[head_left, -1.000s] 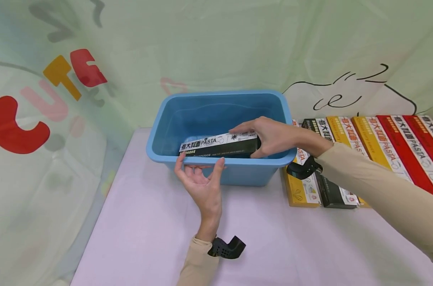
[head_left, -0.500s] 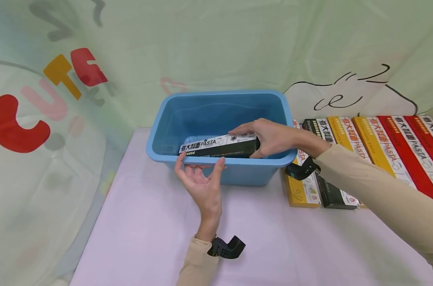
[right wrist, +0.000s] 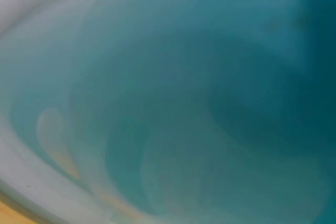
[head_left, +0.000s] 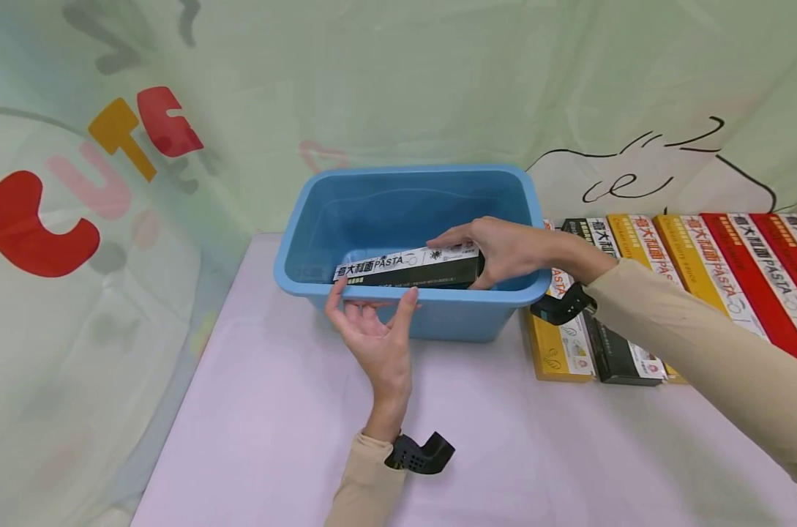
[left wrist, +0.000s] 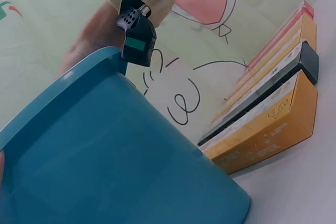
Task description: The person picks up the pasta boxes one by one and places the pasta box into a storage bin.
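A blue plastic bin stands on the pale table. My right hand grips the right end of a long black pasta box and holds it inside the bin, just behind the near rim. My left hand is at the near rim, palm up, thumb and fingertips touching the rim below the box's left part. In the left wrist view the bin's outer wall fills the lower left. The right wrist view is a blur of the bin's blue inside.
A row of pasta boxes lies right of the bin: yellow, black, more yellow and red. They also show in the left wrist view as stacked pasta boxes. A printed green curtain hangs behind the table.
The black box has sunk slightly lower behind the bin's near rim. Both hands have stayed nearly where they were.
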A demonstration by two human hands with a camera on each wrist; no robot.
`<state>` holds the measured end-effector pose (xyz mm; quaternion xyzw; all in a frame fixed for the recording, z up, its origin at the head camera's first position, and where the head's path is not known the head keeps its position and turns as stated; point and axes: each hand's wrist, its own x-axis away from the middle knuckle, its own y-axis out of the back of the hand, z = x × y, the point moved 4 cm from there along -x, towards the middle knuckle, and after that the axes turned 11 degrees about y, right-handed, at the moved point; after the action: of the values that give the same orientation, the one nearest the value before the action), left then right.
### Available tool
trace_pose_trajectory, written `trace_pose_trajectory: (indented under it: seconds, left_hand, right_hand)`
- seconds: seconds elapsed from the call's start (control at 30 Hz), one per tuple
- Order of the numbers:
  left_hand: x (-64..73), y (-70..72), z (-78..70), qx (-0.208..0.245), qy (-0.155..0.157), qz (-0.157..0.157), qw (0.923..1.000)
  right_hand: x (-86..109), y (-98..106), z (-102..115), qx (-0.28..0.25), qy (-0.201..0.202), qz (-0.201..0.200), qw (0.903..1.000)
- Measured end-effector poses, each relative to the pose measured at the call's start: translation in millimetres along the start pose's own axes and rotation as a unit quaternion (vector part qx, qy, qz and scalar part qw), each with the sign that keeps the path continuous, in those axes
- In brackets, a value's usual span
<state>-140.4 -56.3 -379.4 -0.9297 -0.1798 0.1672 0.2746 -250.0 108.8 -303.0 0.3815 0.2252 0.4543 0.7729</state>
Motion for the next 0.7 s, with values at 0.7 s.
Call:
trace_pose_trajectory:
  seconds: [0.7]
  left_hand:
    - [0.1, -0.3, -1.0, -0.013, 0.003, 0.003, 0.9999]
  right_hand:
    - [16.4, 19.5, 7.0, -0.072, 0.003, -0.068, 0.9951]
